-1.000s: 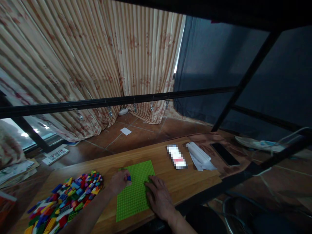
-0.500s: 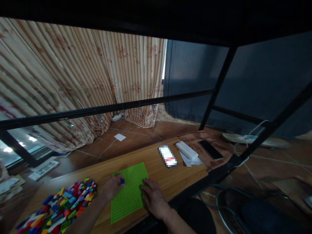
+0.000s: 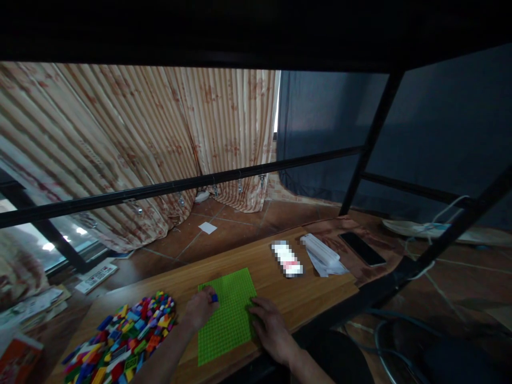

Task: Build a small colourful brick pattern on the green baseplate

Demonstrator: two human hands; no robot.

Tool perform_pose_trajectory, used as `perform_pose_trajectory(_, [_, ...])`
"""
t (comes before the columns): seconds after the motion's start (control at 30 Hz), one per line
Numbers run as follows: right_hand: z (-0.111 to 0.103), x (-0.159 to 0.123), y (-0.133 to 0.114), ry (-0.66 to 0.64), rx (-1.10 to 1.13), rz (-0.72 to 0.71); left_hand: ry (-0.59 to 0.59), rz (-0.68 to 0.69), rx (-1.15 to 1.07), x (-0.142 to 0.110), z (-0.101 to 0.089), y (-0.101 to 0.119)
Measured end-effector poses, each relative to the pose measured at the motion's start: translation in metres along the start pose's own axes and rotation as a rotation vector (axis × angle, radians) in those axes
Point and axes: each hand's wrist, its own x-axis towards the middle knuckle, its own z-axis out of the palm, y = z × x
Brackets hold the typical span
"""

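Blue brick (image 3: 215, 298) pinched in left fingers (image 3: 211, 296), partly hidden; right fingers (image 3: 256, 308) spread.

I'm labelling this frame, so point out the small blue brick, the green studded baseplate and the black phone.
Small blue brick (image 3: 215, 298): head view, its exposed side.
Green studded baseplate (image 3: 228, 320): head view, bare middle.
Black phone (image 3: 362, 249): head view, dark screen.

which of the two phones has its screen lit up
The phone on the wooden table, nearer the green baseplate: its screen glows white. The other phone, on the brown cloth beyond the white packet, has a dark screen.
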Motion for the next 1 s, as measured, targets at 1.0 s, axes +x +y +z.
perform_pose_trajectory(1.0, [0.004,-0.007,0.005,0.006,-0.043,-0.027,0.06,-0.037,-0.009,-0.003,0.015,0.0])
